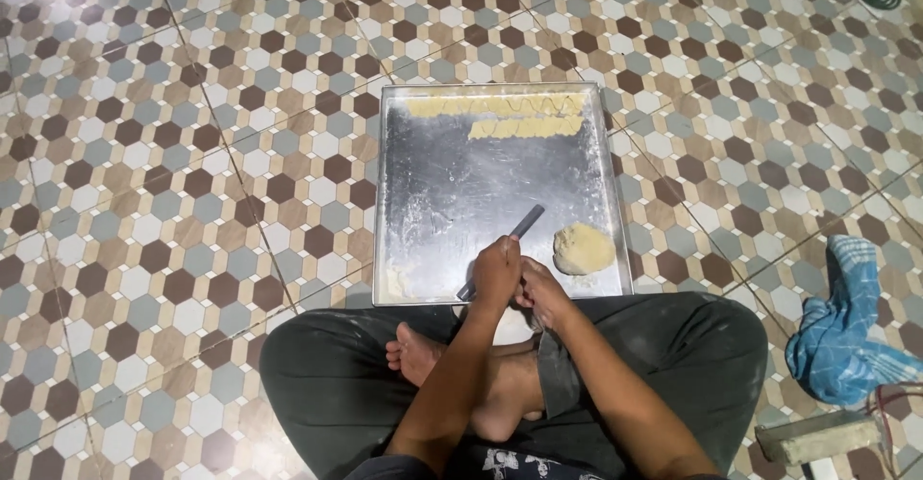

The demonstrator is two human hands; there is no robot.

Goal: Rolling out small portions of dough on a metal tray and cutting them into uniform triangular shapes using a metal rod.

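A floor of hexagonal tiles in brown, grey, white and tan (192, 153) fills the view, and a person sits cross-legged on it in dark green trousers (327, 374). A square, shiny metal baking tray (452, 182) lies on the floor just in front of the knees. A crumpled blue checked cloth (846, 316) lies on the floor at the right, well apart from the tray. Two rows of pale, ridged dough strips (510, 114) rest along the tray's far edge. A round lump of pale dough (583, 248) sits near the tray's near right corner. The left hand (496, 270) is closed around a thin dark grey metal strip (524, 222) that slants over the tray. The right hand (540, 292), fingers curled, touches the left hand; I cannot tell what it grips.
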